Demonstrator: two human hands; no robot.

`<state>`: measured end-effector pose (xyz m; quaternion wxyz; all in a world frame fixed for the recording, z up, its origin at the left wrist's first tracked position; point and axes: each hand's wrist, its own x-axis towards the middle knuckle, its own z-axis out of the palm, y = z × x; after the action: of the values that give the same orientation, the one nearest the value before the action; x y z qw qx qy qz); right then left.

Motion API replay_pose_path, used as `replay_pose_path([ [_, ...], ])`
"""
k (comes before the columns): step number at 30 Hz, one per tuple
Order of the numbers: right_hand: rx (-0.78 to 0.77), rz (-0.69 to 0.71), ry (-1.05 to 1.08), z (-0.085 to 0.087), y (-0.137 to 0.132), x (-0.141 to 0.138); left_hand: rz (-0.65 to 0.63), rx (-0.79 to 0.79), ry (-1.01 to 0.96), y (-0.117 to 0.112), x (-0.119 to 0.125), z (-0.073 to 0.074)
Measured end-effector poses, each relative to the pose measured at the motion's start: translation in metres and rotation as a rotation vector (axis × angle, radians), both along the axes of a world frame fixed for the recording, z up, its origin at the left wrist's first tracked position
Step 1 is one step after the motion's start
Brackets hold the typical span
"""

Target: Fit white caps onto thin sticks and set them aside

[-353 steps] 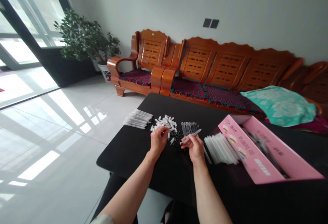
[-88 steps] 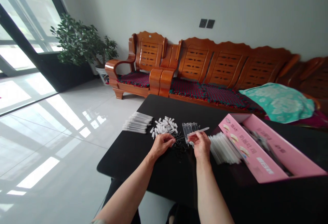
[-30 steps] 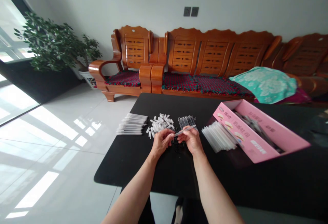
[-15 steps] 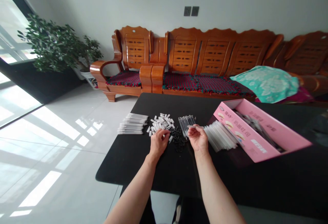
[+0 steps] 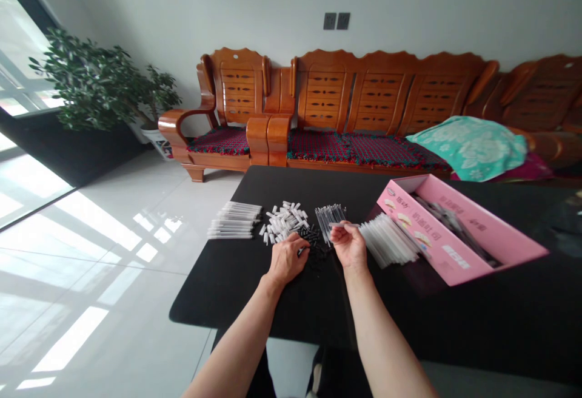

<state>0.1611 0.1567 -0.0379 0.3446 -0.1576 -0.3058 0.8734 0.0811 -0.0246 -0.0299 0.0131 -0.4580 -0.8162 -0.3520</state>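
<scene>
My left hand (image 5: 286, 259) rests at the left edge of a pile of small black plugs (image 5: 311, 240), its fingers bent together; whatever they pinch is hidden. Just beyond it lies a heap of white pen caps (image 5: 282, 219). Raised a little over the table, my right hand (image 5: 350, 247) grips a whitish pen barrel (image 5: 337, 224) between thumb and fingers. Thin pen refills (image 5: 328, 215) lie behind that barrel. To the right of this hand is a stack of translucent white pen barrels (image 5: 388, 241). Capped white pens (image 5: 234, 221) form a row at the far left.
A pink box (image 5: 439, 240) with dark contents stands on the right of the black table (image 5: 254, 337). Behind the table is a wooden sofa (image 5: 382, 101) with a turquoise cloth (image 5: 473, 146). A potted plant (image 5: 104, 82) stands at the left by the window.
My left hand has moved slightly right, from the edge of the white caps to the black plugs. My right hand stays nearly in place with the pen barrel.
</scene>
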Motion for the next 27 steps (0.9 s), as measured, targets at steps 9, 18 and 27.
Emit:
replay_pose_path([
  [9,0.007,0.024,0.01,-0.003,0.0,-0.001,-0.042,-0.094,0.029,0.002,-0.001,-0.003],
  [18,-0.014,0.02,0.009,0.001,-0.003,-0.001,-0.06,0.112,-0.127,0.003,-0.003,-0.003],
  [27,0.113,0.111,-0.015,0.001,-0.015,-0.003,-0.054,0.689,-0.938,0.008,-0.012,-0.002],
])
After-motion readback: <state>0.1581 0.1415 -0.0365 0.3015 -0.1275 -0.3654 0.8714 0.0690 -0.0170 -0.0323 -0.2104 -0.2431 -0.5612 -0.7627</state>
